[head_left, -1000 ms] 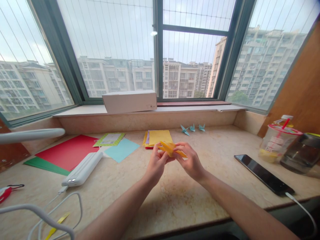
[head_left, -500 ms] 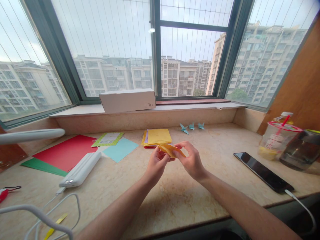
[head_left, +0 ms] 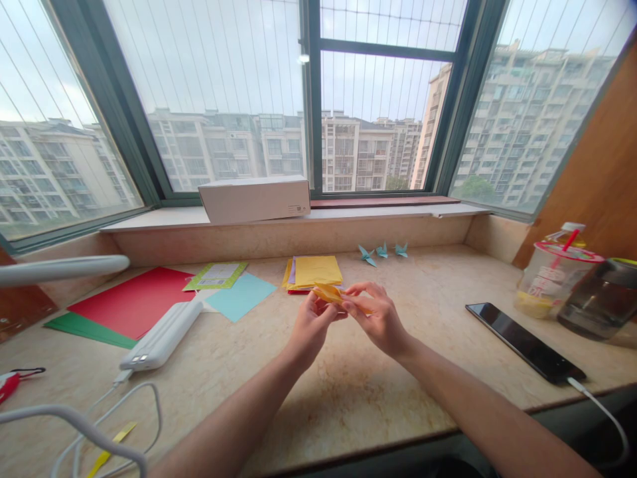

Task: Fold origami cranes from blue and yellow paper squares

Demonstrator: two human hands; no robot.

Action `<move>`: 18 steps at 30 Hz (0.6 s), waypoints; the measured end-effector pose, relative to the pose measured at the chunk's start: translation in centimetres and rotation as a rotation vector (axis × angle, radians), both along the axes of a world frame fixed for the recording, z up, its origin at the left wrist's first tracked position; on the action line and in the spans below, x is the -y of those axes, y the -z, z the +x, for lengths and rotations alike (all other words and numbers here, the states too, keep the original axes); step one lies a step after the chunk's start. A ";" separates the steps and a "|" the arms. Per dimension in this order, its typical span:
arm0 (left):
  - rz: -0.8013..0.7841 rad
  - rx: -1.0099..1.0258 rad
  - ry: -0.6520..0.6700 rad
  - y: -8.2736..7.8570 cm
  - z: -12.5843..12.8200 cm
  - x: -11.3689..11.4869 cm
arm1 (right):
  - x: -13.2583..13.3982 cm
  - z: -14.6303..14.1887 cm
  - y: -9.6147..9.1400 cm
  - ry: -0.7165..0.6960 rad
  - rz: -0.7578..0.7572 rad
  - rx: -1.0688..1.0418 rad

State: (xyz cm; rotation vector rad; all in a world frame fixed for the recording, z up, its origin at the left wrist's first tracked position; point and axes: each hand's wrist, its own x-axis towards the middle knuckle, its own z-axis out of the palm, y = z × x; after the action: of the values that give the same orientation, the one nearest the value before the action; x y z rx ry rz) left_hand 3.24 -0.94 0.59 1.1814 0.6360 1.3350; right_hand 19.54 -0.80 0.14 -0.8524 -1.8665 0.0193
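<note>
A folded piece of yellow origami paper (head_left: 328,293) is held in the air between both hands, above the near part of the marble counter. My left hand (head_left: 315,320) is closed on its left side, with the thumb in front. On the right side, my right hand (head_left: 374,315) pinches the paper between thumb and fingers, covering much of it. Just behind the hands lies a stack of folded yellow paper (head_left: 318,271) with purple and red edges showing. Several small details of the folds are hidden by my fingers.
Three blue paper cranes (head_left: 382,251) stand at the back. To the left lie red paper (head_left: 134,299), blue paper (head_left: 242,297), a green-edged packet (head_left: 215,276) and a white power bank (head_left: 162,336) with cables. A phone (head_left: 522,342) and plastic cup (head_left: 547,282) are at right.
My right thumb and fingers have shifted slightly along the yellow paper, covering more of its right side. Both hands keep hold of it in nearly the same place.
</note>
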 end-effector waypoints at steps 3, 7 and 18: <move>0.011 -0.053 -0.025 0.1 0.0 0.0 | -0.3 -0.2 0.2 -0.050 -0.093 -0.156; 0.076 -0.137 -0.043 0.2 0.0 -0.2 | -0.7 -0.3 0.4 -0.065 -0.273 -0.294; 0.031 -0.185 -0.092 0.0 0.0 -0.1 | -0.5 -0.6 0.4 -0.099 -0.306 -0.281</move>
State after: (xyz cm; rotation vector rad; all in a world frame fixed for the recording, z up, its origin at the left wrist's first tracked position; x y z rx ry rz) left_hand 3.23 -0.84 0.60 1.3249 0.8133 1.3258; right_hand 18.90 -0.34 -0.21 -0.9108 -1.6591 0.4735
